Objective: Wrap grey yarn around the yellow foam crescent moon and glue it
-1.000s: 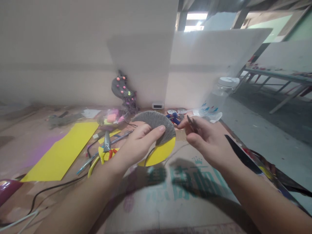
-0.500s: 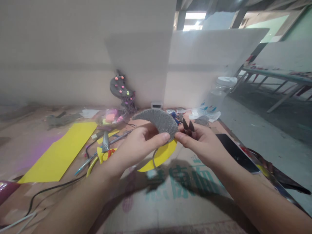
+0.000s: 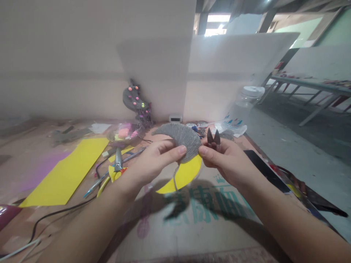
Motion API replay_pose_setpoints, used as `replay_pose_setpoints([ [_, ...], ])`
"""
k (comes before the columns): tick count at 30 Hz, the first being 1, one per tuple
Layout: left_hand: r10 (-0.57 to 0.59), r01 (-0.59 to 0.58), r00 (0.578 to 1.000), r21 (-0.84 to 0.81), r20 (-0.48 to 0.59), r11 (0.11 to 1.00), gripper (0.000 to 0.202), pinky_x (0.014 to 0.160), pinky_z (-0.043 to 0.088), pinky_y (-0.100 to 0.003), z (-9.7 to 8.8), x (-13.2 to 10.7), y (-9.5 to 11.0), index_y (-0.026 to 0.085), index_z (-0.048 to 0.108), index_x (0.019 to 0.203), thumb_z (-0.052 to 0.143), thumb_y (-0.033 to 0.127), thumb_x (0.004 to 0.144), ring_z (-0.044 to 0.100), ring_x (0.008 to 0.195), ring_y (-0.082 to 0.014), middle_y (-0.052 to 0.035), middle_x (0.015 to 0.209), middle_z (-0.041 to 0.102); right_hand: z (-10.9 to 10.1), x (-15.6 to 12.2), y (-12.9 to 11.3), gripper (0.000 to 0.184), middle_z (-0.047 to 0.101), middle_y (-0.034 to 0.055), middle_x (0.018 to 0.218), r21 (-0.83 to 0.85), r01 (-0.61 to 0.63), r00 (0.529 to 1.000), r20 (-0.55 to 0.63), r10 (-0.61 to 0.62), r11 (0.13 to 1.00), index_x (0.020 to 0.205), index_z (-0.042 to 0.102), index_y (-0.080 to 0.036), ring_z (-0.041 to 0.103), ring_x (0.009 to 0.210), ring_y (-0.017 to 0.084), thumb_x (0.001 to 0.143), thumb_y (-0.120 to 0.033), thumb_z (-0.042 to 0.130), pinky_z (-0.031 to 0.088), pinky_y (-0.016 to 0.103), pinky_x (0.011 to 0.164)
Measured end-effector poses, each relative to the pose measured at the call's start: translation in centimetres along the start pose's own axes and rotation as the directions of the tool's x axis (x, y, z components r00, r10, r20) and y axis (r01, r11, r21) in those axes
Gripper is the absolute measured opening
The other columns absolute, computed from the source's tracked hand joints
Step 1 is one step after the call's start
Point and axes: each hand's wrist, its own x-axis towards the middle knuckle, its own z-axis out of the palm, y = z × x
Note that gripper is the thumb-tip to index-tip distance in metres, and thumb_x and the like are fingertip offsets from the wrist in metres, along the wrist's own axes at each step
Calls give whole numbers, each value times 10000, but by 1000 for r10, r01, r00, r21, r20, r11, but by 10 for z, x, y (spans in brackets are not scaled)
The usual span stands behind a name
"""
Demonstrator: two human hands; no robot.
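Note:
A crescent of yellow card (image 3: 189, 171) is in the middle of the view, its upper part wrapped in close turns of grey yarn (image 3: 183, 138). A loose strand of the yarn hangs across the yellow lower part. My left hand (image 3: 161, 157) is closed on the crescent, thumb on the wrapped face and fingers behind. My right hand (image 3: 223, 157) is closed too, pinching at the crescent's right edge where grey meets yellow. Small scissors (image 3: 214, 138) are tucked in that same hand, dark blades up and slightly apart; their handles are hidden.
Left lie a yellow sheet (image 3: 68, 171), pliers (image 3: 118, 160), a pen (image 3: 94, 186) and a black cable (image 3: 60, 211). A grey crescent with coloured balls (image 3: 133, 98) leans at the back wall. On the right are a lidded jar (image 3: 248, 100) and a black phone (image 3: 264, 170). Printed cardboard (image 3: 170, 237) lies beneath.
The crescent has turned slightly, and more of its yellow part shows. My left thumb has shifted a little left. The scissor blades point more nearly upright.

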Motion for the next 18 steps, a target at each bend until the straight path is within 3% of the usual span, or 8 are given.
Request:
replay_pose_setpoints([
  [3, 1, -2, 1000, 114, 14, 993, 263, 714, 467, -271, -3, -2, 2, 173, 668, 727, 655, 426, 794, 597, 777, -166, -23, 788, 642, 2, 0, -1, 246, 496, -28, 703, -5, 26, 999, -21, -26, 1000, 857, 646, -210, 388, 576, 88, 778, -434, 708, 312, 232, 504],
  [8, 59, -40, 996, 277, -61, 960, 268, 708, 475, -289, -1, -3, 7, 169, 629, 651, 680, 413, 747, 592, 818, -200, -37, 789, 629, 6, 0, -5, 195, 480, -35, 692, -20, 102, 995, 17, -102, 995, 795, 649, -216, 382, 578, 89, 796, -406, 692, 330, 242, 536],
  [13, 15, -13, 1000, 245, -8, 969, 311, 703, 475, -288, 0, 0, 6, 162, 600, 599, 661, 426, 753, 578, 793, -189, -31, 736, 591, 4, 0, 1, 227, 439, -45, 674, 31, 45, 998, 34, -47, 998, 831, 643, -201, 328, 551, 73, 782, -409, 718, 283, 224, 493],
  [18, -31, 35, 999, 148, -31, 988, 315, 714, 484, -293, 3, 2, 0, 157, 608, 640, 672, 450, 735, 584, 814, -185, -41, 817, 602, 1, 1, 3, 273, 396, -53, 661, 111, -28, 997, 78, 20, 993, 829, 608, -187, 293, 542, 68, 770, -423, 731, 251, 220, 476],
])
